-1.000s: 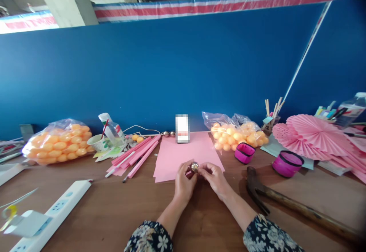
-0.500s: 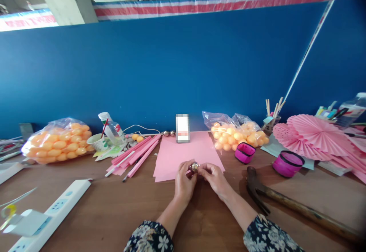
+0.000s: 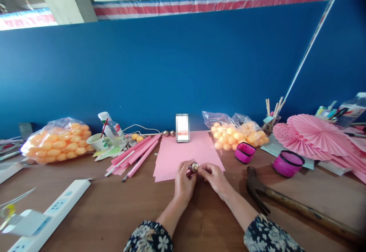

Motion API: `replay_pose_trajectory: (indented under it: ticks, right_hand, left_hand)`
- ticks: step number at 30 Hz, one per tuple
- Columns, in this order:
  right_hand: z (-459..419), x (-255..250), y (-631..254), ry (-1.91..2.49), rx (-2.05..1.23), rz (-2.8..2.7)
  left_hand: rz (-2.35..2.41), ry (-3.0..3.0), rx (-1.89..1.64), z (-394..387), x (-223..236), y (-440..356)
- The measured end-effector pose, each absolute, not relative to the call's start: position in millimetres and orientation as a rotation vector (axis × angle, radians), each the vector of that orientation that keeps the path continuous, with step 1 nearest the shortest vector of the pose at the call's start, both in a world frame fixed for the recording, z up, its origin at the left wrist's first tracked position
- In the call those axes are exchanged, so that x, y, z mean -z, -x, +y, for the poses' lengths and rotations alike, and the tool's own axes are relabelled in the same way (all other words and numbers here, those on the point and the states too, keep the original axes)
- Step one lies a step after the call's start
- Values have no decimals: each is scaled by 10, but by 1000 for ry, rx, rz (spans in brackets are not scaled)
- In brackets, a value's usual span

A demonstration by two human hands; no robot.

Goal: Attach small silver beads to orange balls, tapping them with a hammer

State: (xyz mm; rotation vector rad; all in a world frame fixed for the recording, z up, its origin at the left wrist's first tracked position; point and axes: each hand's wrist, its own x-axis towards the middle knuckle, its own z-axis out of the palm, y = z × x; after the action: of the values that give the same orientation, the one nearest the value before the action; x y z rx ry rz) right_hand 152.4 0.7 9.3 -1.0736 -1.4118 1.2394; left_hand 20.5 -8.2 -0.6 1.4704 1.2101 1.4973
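Observation:
A small shiny metal ball point(image 3: 195, 167) sits between my two hands, just over the near edge of the pink paper sheets point(image 3: 185, 153). My left hand point(image 3: 184, 179) is closed around its left side with thumb and fingers. On the other side, my right hand point(image 3: 213, 176) is pinched at the ball's right edge; whether its fingertips hold something small there is hidden. Two similar metal balls point(image 3: 169, 133) rest at the far left corner of the paper, beside an upright phone point(image 3: 182, 128) whose screen is blurred out.
Folded pink paper strips point(image 3: 137, 154) and a bag of orange balls point(image 3: 58, 141) lie left, near a white power strip point(image 3: 57, 210). To the right are another ball bag point(image 3: 237, 135), two magenta pouches point(image 3: 288, 163), a hammer point(image 3: 300, 202) and pink paper fans point(image 3: 317, 135).
Both hands stay in place around the metal ball. Nothing else has visibly moved beyond a very slight shift of the view.

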Motion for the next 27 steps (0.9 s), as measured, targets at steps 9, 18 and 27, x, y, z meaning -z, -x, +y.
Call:
replay_pose_trajectory:
  ticks: [9, 18, 27]
  right_hand:
    - [-15, -133, -1510, 1018, -1243, -1393]
    - [1, -94, -1510, 1012, -1270, -1323]
    - [21, -27, -1509, 1051, -1065, -1404]
  left_hand:
    - [1207, -1367, -1495, -50, 54, -201]
    - [1183, -1214, -1506, 0, 118, -185]
    - [1199, -1228, -1489, -6, 111, -187]
